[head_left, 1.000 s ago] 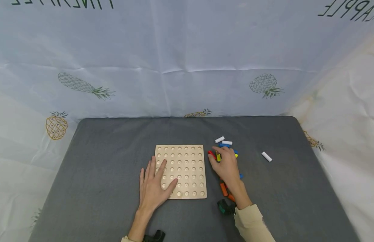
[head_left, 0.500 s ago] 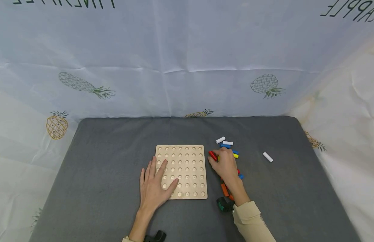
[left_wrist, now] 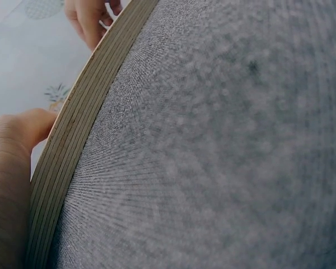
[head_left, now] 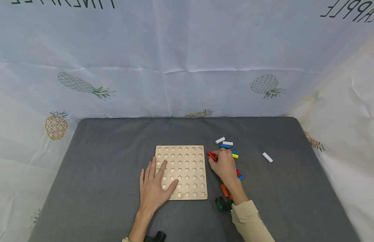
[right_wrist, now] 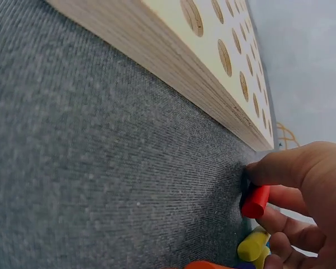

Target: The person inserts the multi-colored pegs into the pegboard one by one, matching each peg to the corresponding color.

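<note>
A square wooden board (head_left: 191, 173) with rows of round holes lies on the grey table. My left hand (head_left: 153, 188) rests on its left side, fingers spread and straight over the holes. Just past the board's right edge, my right hand (head_left: 225, 166) pinches a red peg (head_left: 212, 156) between thumb and finger. In the right wrist view this red peg (right_wrist: 256, 202) points one round end at the camera, low over the cloth. A yellow peg (right_wrist: 252, 246) lies beneath the curled fingers there. Some pegs are hidden under the right hand and wrist.
Beyond the right hand lie white pegs (head_left: 227, 143), a blue peg (head_left: 225, 146) and a yellow peg (head_left: 235, 156). Orange (head_left: 224, 191), red (head_left: 237, 172) and blue pegs (head_left: 241, 177) sit around the right wrist. One white peg (head_left: 267, 157) lies apart, farther right.
The right thumb and finger have come together on the red peg, which has shifted slightly left over the last half second. My left hand and the board have stayed put.
</note>
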A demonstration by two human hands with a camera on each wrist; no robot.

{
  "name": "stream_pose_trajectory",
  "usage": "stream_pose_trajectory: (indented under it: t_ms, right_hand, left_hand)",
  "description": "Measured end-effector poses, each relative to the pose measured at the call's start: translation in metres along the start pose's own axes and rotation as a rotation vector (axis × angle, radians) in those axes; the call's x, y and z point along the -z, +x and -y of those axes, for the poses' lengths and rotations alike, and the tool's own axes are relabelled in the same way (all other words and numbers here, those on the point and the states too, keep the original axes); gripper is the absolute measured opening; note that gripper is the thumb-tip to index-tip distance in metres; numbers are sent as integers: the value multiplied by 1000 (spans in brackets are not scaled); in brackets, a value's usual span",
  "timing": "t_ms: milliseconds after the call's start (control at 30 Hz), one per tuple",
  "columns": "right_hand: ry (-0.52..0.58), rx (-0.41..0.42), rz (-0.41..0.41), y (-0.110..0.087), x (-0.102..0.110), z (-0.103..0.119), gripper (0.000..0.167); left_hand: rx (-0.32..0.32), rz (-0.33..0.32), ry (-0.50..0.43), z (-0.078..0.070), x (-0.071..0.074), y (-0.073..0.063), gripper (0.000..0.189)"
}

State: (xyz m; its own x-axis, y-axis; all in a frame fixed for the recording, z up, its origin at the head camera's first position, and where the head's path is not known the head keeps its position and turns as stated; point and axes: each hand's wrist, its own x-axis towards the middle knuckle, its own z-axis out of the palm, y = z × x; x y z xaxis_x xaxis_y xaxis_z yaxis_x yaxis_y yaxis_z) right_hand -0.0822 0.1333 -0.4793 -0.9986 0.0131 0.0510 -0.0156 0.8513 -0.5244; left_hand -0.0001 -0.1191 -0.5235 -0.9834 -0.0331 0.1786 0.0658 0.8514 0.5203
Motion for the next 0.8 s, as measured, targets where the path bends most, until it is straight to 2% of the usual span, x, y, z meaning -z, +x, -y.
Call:
stream_pose_trajectory:
  t_ms: [200,633,800]
  right_hand:
    - [72,9,-58,3,-1,1,20]
    - [224,-29,-123,8,-1,10,20]
    - [304,-3,-165,9,-3,15,19]
  left_hand:
    - [0,-2,3,0,0,0,85]
    - [4,11,9,1,0,0,85]
    - [3,8,11,1,-1,1,85]
